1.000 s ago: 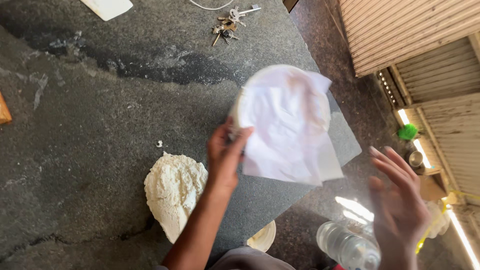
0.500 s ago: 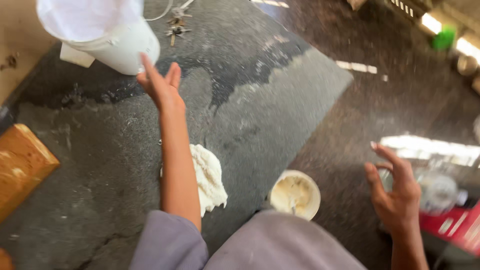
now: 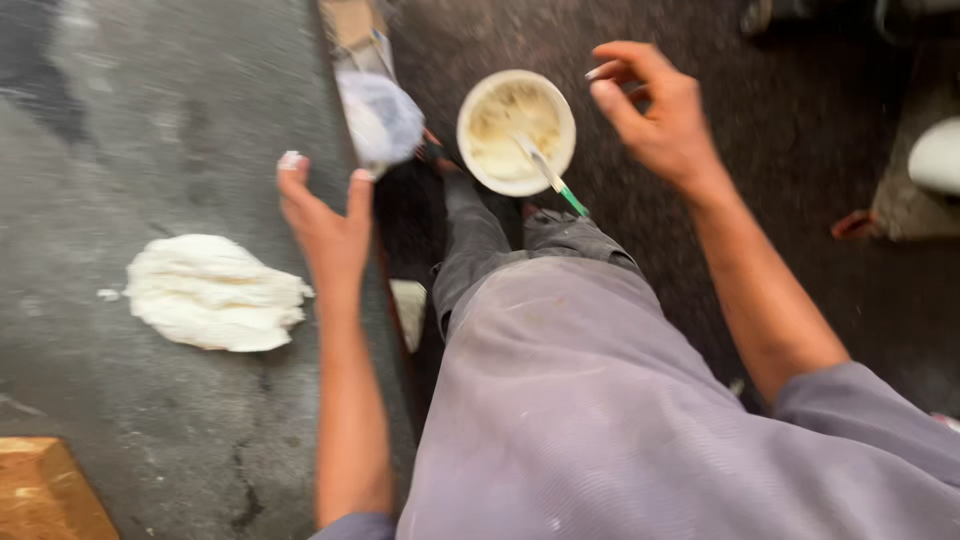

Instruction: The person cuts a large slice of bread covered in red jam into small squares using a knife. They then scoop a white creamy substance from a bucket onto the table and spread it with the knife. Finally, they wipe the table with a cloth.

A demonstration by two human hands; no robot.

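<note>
Neither hand is holding anything right now. Left hand (image 3: 325, 225) is spread open above the dark stone slab (image 3: 150, 120), fingers splayed, palm facing away, just beside the lump of white dough (image 3: 212, 292) but not touching it. Right hand (image 3: 655, 105) hovers loosely open too, fingers curled a little, out over the dark floor (image 3: 800, 200), near the round cream bowl (image 3: 516, 130) yet clear of its rim.

Dough sits flat on the slab, left of the left wrist, with a few crumbs beside it. Down on the floor, the bowl holds pale paste, and a green-handled tool (image 3: 550, 178) leans out of it toward the person's grey trousers (image 3: 600, 400). A blurred pale bundle (image 3: 378, 118), perhaps a bag, sits at the slab's edge just past the left fingertips; I cannot tell whether it rests or is tipping. A wooden block (image 3: 45, 490) pokes in at the lower left corner.

Everything is smeared with motion, so the person is plainly moving fast, and that looks like the risk to me. A quick sweep of the right hand could catch the tool's handle and flip paste onto the floor or the trousers. The bundle sits so near the edge that a nudge from the left fingers might send it over into the bowl.
</note>
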